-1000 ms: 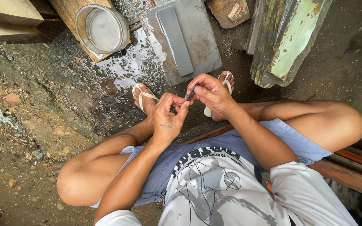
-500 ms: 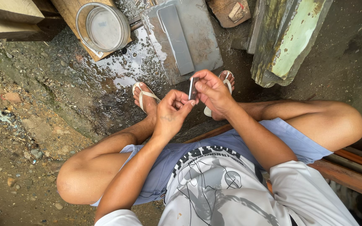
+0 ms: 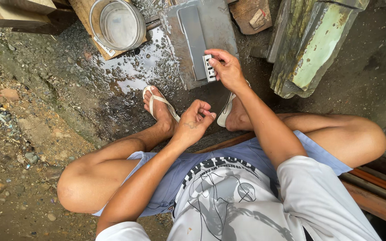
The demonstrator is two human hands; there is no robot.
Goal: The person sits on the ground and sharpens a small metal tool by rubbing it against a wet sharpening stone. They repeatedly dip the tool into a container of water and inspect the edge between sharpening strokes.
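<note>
Right hand (image 3: 228, 69) pinches a small metal blade (image 3: 209, 68) flat against the grey stone (image 3: 193, 42) at twelve o'clock; wet stone could let fingers slip onto its edge. Left hand (image 3: 193, 122) hangs loosely curled, empty

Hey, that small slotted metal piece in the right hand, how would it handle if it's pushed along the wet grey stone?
The metal piece looks thin, flat and rigid, so it probably stays stiff and feels light. The stone and the ground by it look wet, so it may slide easily and feel slippery under the right hand. Being flat, it should not roll.
</note>
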